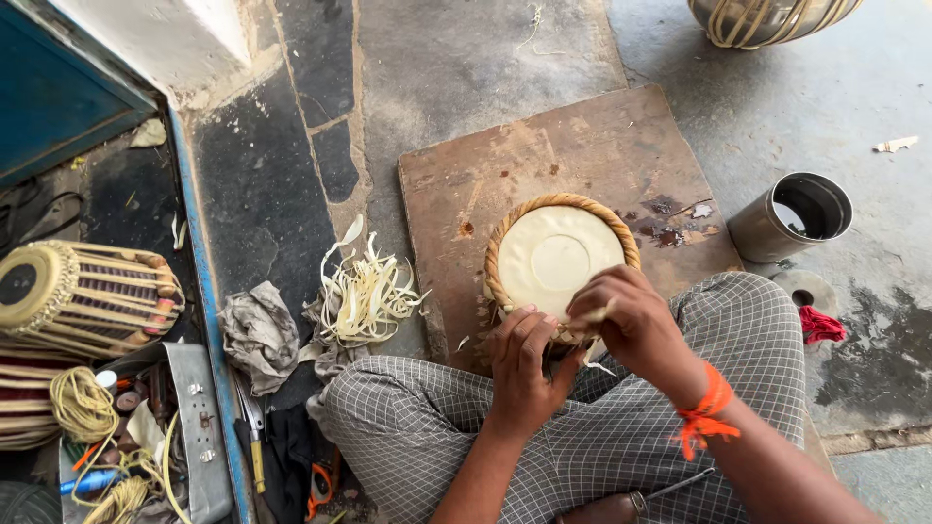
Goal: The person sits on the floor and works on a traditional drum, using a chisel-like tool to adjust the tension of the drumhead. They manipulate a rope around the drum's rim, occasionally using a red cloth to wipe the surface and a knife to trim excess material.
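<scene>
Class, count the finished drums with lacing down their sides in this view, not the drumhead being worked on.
2 in plain sight: one laced drum lying at the left edge, and a second drum directly below it, partly cut off. Others may lie outside the view.

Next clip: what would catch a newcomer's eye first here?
Most likely the round cream drum head with a braided rim, lying on a worn wooden board at centre, with the left hand and right hand both working at its near edge. Next, the pile of pale curled strips on the floor to its left, and the finished laced drum at the far left.
</scene>
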